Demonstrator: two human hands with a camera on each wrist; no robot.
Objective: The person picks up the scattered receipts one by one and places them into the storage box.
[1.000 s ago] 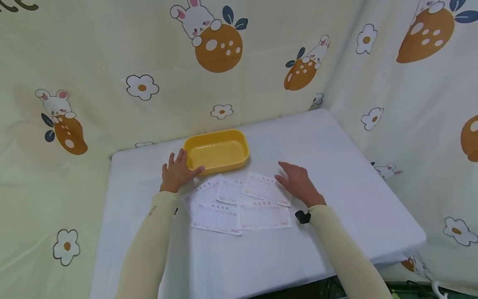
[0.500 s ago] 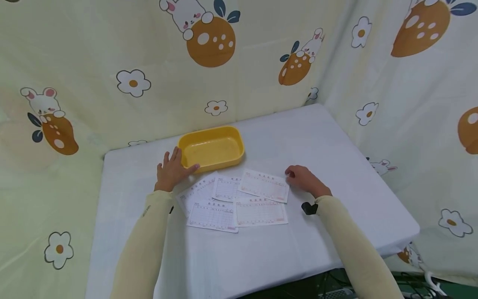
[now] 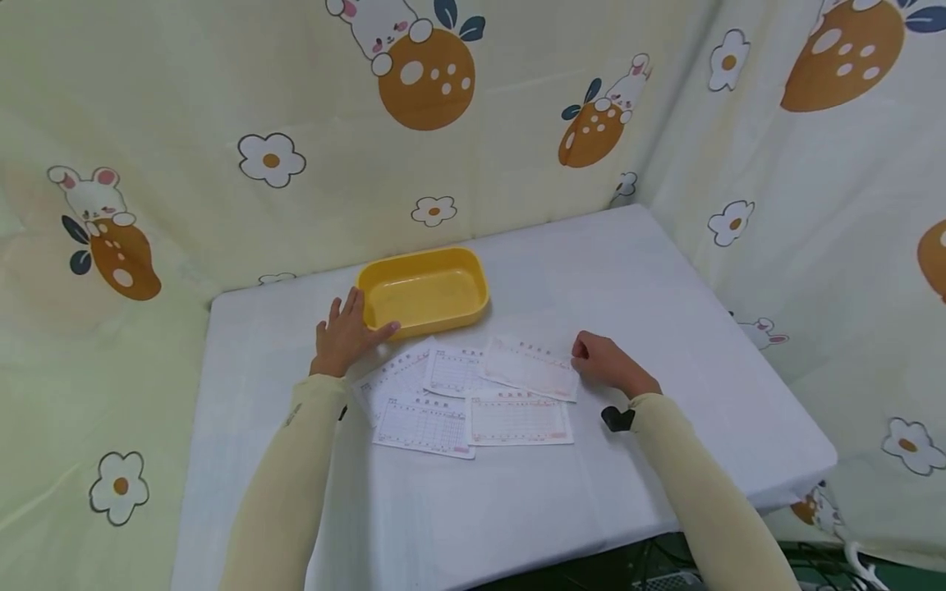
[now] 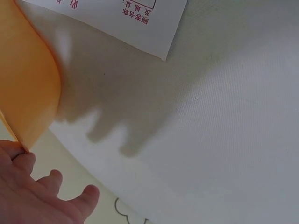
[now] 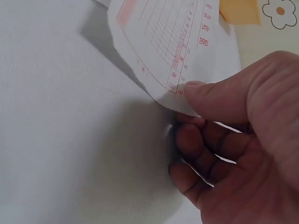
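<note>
A yellow tray (image 3: 423, 297) stands at the back of the white-covered table. My left hand (image 3: 343, 335) rests against its left front corner, fingers spread along the side and thumb over the front rim; in the left wrist view, fingers touch the tray's edge. Below the tray lie several overlapping white printed receipt slips. My right hand (image 3: 609, 361) pinches the upper right slip (image 3: 528, 367) at its right end. In the right wrist view, the thumb lies on top of this receipt slip (image 5: 163, 42), the index finger is beneath, and the sheet bends up from the table.
Other receipt slips (image 3: 423, 425) lie in front, one at the lower right (image 3: 521, 419) and one near the tray's front left (image 3: 392, 373). Patterned curtains (image 3: 517, 98) hang behind and to the right. Dark cables (image 3: 665, 550) show below the table's front edge.
My right hand has moved right, off the top of the upper right slip to its right end, and its fingers have closed on that receipt slip. The left hand stays at the tray.
</note>
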